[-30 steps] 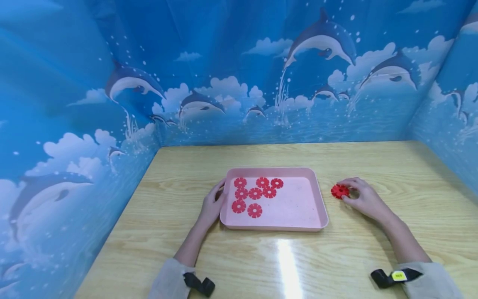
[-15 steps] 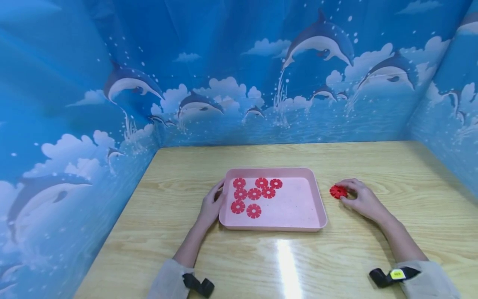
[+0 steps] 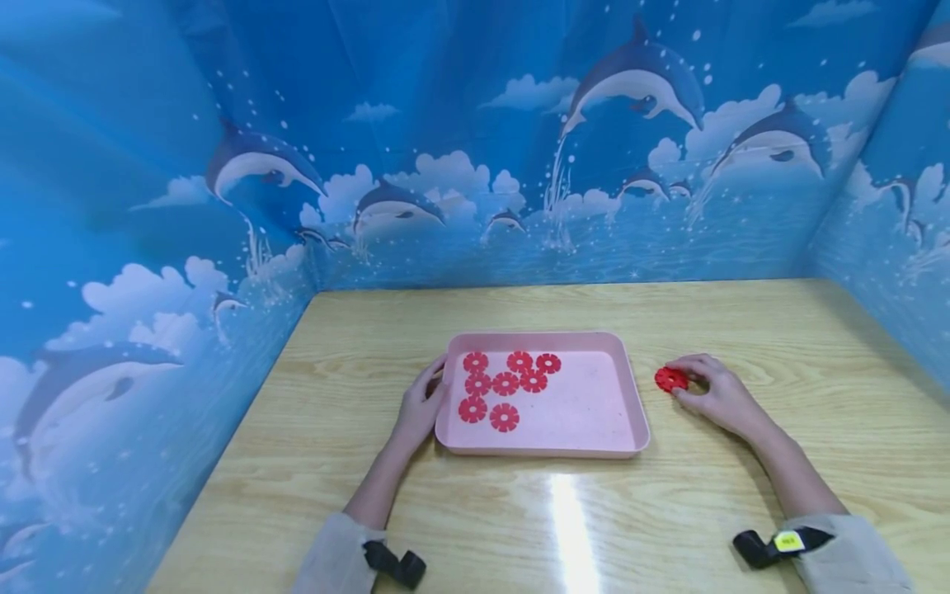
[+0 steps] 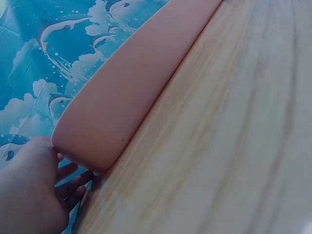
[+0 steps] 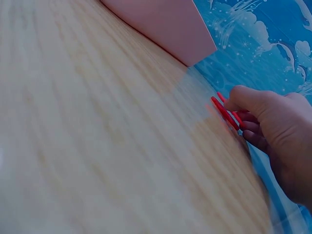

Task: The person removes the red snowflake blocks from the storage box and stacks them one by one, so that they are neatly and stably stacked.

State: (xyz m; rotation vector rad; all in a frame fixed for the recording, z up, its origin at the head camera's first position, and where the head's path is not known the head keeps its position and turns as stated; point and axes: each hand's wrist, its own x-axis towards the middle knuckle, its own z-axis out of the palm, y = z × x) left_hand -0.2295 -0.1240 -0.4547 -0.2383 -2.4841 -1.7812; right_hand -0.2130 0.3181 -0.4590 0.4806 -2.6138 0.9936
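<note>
A pink tray lies on the table with several red notched discs spread over its left half, lying flat. Against the tray's outer left wall rests my left hand; its fingers touch near the bottom of the wall in the left wrist view. To the right of the tray, my right hand pinches red notched discs between thumb and fingers. Two discs show nearly edge-on, close together, in the right wrist view. The fingers hide part of them.
The light wood table extends around the tray on all sides. Blue dolphin-print sheeting stands along the back and both sides. Black straps with small devices sit on both sleeves.
</note>
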